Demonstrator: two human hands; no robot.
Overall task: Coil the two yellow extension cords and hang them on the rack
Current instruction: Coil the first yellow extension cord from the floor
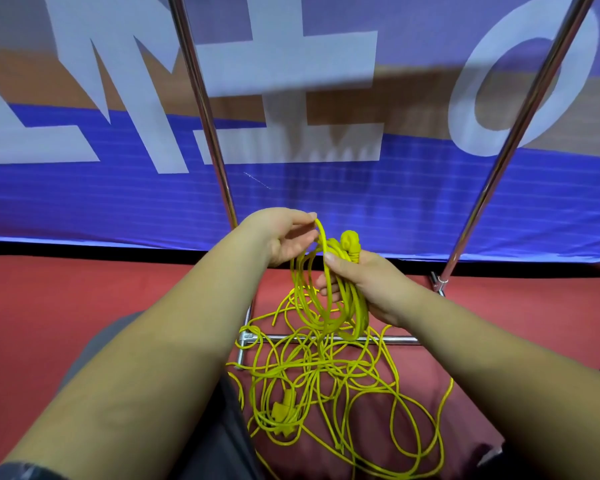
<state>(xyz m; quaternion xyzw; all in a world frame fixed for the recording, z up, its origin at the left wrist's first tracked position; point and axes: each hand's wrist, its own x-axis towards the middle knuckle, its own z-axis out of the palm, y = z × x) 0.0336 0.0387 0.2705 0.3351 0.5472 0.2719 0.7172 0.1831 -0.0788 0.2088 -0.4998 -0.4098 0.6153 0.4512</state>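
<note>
right hand [371, 285]: fist wrapped round a few loops of thin yellow extension cord [340, 306], plug end on top
left hand [284, 237]: thumb and fingertips pinching one strand
loose cord [326, 386]: messy tangle on red floor [84, 299], over shiny metal rack base [388, 339]

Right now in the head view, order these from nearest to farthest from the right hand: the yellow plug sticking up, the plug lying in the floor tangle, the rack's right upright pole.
1. Yellow plug: sticking up directly above the right hand, at its fingers.
2. Right upright pole: off to the hand's right, near the blue banner.
3. Floor plug: low in the loose tangle, toward the left.
The pole's base and the floor plug look close to call.
</note>
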